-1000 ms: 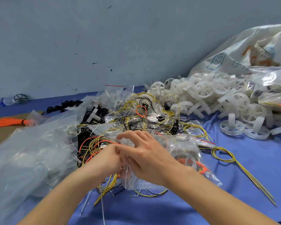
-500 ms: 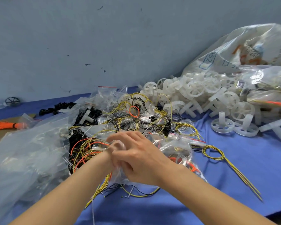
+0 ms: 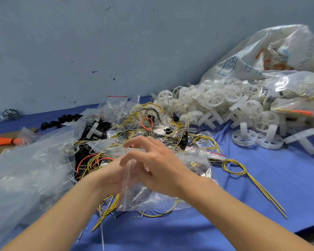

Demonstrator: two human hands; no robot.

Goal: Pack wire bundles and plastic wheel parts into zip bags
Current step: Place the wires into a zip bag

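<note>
A clear zip bag (image 3: 134, 192) sits at the centre of the blue-covered worktop (image 3: 261, 187), held up between both hands above a tangle of yellow, black and orange wires (image 3: 105, 160). The right hand (image 3: 158, 163) lies over the bag's upper edge with fingers curled and pinching the plastic. The left hand (image 3: 111, 176) is tucked beneath and behind it, blurred, and its grip cannot be told. More zip bags (image 3: 25, 169) are heaped at the left. White plastic wheel parts (image 3: 225, 105) are piled at the right rear, in front of a large printed plastic sack (image 3: 261, 57). A bundle of orange wires (image 3: 2, 141) lies at the far left.
</note>
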